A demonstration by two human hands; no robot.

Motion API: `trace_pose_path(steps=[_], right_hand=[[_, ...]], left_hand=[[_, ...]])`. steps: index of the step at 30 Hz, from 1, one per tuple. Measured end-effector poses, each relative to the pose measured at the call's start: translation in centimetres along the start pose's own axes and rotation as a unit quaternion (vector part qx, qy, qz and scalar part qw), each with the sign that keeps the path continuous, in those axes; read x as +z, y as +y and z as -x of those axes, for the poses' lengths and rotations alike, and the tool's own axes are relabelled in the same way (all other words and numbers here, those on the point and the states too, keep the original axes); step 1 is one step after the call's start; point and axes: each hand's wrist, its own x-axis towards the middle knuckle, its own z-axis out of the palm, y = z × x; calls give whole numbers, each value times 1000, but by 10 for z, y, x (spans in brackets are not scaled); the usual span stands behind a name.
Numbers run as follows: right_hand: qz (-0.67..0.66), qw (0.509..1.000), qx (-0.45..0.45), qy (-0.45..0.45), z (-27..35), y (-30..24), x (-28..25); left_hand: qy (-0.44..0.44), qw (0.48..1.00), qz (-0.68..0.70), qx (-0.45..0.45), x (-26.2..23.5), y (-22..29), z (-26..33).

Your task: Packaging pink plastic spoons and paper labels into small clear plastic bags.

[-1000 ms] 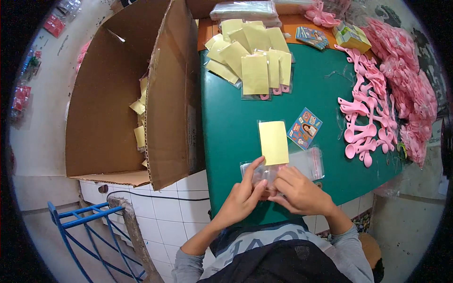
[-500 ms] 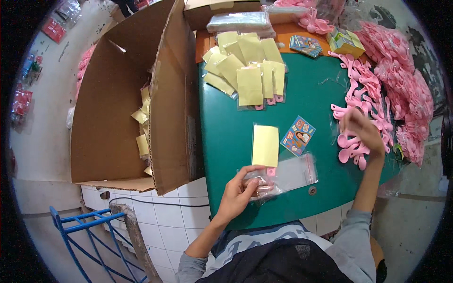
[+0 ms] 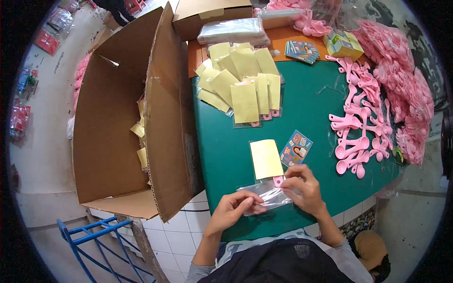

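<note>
A clear plastic bag (image 3: 273,195) lies flat near the table's front edge, between my hands. My left hand (image 3: 231,210) has its curled fingers and thumb on the bag's left end. At the right end, my right hand (image 3: 304,188) pinches the bag's edge with thumb and forefinger. Just beyond is a packed bag with a yellow card (image 3: 266,159); a pink handle end with a hole (image 3: 278,181) shows below the card, close to my right fingertips. A blue printed card (image 3: 296,148) lies beside it, beyond my right hand.
Loose pink spoons (image 3: 351,122) spread over the table's right side, beside bagged pink spoons (image 3: 396,75). Packed yellow-card bags (image 3: 243,85) are heaped at the back left. Behind lie clear bags (image 3: 231,30) and stacked printed cards (image 3: 302,51). A tall cardboard box (image 3: 170,118) stands left.
My right hand has come from the spoon pile to the clear bag's right end. My left hand stays at the bag's left end. The whole view has shifted slightly.
</note>
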Motion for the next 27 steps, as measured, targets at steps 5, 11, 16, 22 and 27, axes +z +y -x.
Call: trace_pose_path(steps=[5, 11, 16, 22, 27], right_hand=[[-83, 996, 20, -35, -3, 5, -3], [-78, 992, 83, -53, 1, 3, 0], [-243, 941, 234, -39, 9, -1, 9], [-331, 879, 342, 6, 12, 2, 18], [-312, 885, 339, 59, 7, -3, 22]], left_hand=[[73, 978, -185, 57, 10, 5, -2], [123, 886, -423, 143, 11, -9, -15], [183, 906, -350, 155, 17, -10, -14], [223, 933, -264, 103, 22, -15, -17], [267, 940, -193, 90, 30, -20, -17]])
